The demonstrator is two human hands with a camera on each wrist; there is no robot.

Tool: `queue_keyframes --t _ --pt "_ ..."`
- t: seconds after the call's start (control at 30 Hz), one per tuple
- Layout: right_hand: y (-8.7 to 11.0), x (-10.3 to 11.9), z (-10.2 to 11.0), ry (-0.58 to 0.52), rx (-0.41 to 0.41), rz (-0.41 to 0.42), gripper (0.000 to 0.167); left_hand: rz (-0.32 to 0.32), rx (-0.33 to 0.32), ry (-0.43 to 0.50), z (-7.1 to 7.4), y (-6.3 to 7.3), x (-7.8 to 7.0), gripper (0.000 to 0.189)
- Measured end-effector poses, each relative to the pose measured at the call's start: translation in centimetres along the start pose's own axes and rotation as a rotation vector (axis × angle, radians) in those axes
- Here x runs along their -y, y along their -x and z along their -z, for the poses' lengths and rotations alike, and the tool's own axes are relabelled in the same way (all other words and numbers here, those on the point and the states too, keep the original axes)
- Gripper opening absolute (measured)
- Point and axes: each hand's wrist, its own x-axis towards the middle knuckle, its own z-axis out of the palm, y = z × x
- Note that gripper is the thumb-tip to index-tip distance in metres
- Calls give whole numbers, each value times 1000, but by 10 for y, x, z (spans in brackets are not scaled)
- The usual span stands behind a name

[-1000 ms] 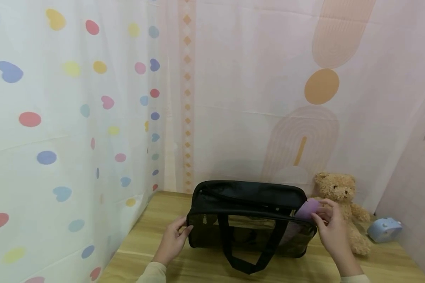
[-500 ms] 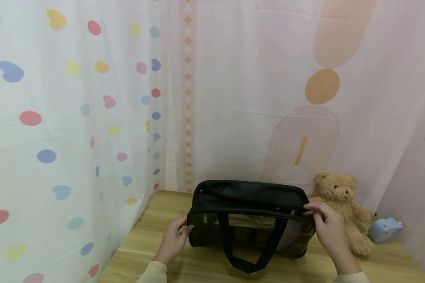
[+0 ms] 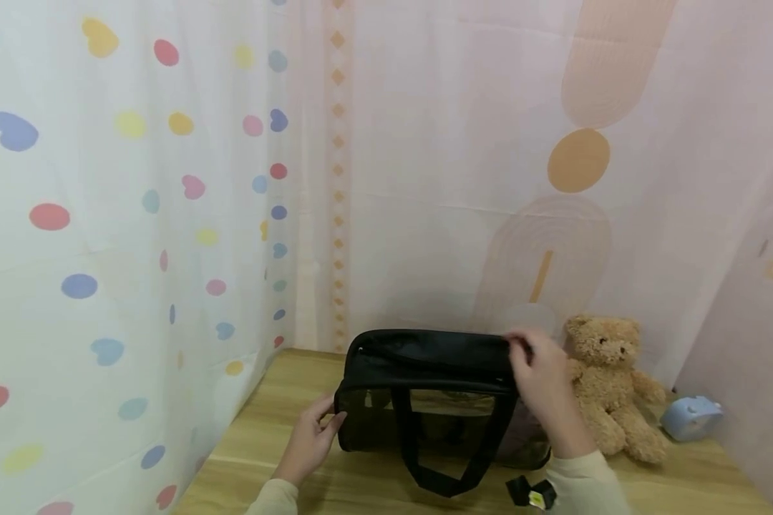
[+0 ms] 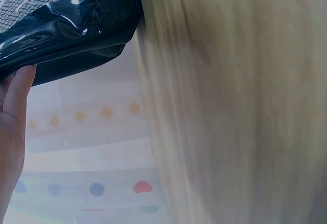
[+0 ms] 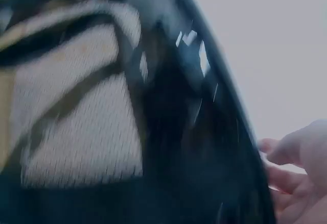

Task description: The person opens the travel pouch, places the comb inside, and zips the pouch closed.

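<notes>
A black handbag [image 3: 444, 350] with see-through front panels stands on the table, its top unzipped and its strap handle [image 3: 451, 483] hanging down in front. My left hand [image 3: 309, 440] pinches the bag's left end, thumb in front; in the left wrist view its fingers [image 4: 20, 86] press against the dark edge. My right hand [image 3: 544, 379] reaches over the bag's right end, fingertips at the back rim of the opening. The right wrist view is blurred, with curled fingers [image 5: 291, 173] beside the bag's edge; I cannot tell whether they grip it. A faint purple tint shows through the front panel.
A tan teddy bear [image 3: 608, 390] sits close to the right of the bag. Beyond it lies a light-blue rounded object [image 3: 691, 418]. A small black piece with a yellow label [image 3: 536, 498] shows beside my right sleeve. Patterned curtains [image 3: 438, 164] rise behind the wooden table [image 3: 361, 493].
The purple piece with a toothed edge in my right hand went into the bag and is out of sight. My right hand has moved left along the rim; my left hand stays.
</notes>
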Motion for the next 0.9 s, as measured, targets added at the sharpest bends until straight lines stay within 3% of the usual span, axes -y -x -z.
queue_keyframes --t 0.23,0.37,0.63,0.77,0.9 --pt "-25 49 -54 -219 264 -15 16 0 -1 -24 2 -3 0 30" --pt "-35 76 -85 -242 435 -18 19 3 -1 -26 2 -4 0 31" --pt "-53 105 -133 -108 635 59 19 3 4 -40 2 -4 4 32" --pt "-54 105 -141 6 662 72 18 8 8 -57 1 -3 5 34" --pt "-50 105 -145 168 658 165 19 1 -3 -62 1 -3 4 32"
